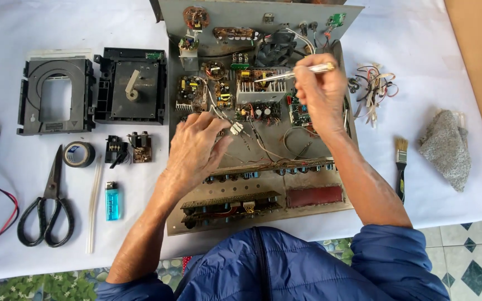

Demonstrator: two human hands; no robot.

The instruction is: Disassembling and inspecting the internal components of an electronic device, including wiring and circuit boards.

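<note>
An opened grey metal chassis (263,214) lies on the white-covered table, filled with circuit boards, a heat sink (260,89) and a small black fan (275,49). My left hand (196,147) rests palm down inside the chassis, its fingers pinching a small white connector (236,128) on thin wires. My right hand (320,92) hovers over the right side of the boards and grips a slim clear-handled tool (297,72), whose metal tip points left onto the heat sink area.
Left of the chassis lie two black disc-drive parts (57,95), a tape roll (78,154), scissors (48,203), a blue lighter (112,202), white sticks (92,206) and small components (129,149). A wire bundle (372,86), a brush (401,167) and a grey cloth (446,147) lie right.
</note>
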